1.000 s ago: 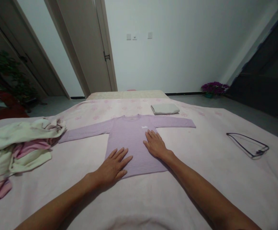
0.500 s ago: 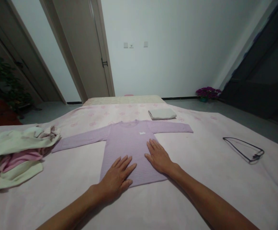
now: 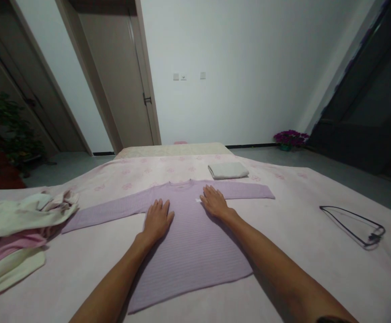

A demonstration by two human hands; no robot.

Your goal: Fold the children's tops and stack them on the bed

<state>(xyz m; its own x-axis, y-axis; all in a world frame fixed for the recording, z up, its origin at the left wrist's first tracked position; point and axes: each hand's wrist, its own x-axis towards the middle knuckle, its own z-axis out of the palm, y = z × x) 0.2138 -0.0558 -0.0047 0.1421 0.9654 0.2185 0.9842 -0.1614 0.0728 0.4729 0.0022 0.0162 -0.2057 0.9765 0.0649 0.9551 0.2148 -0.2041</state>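
A lilac ribbed long-sleeved top (image 3: 191,246) lies spread flat, neckline away from me, with both sleeves stretched out sideways. My left hand (image 3: 157,220) rests flat on its left chest area near the armpit, fingers apart. On the right chest, by the shoulder, my right hand (image 3: 213,201) lies palm down with its fingers stretched forward, beside a small white print. The left sleeve's cuff reaches the pile of clothes (image 3: 20,220). Neither hand grasps the cloth.
The bed sheet (image 3: 289,233) is pale pink with flower prints. A folded light-grey cloth (image 3: 228,170) lies beyond the right sleeve. Far right is a black cord loop (image 3: 353,226). Purple flowers (image 3: 290,138) stand on the floor near the wall.
Both hands have moved up the top, away from me, from its lower half to the chest. The top now appears closer, its hem nearer the bottom of the view.
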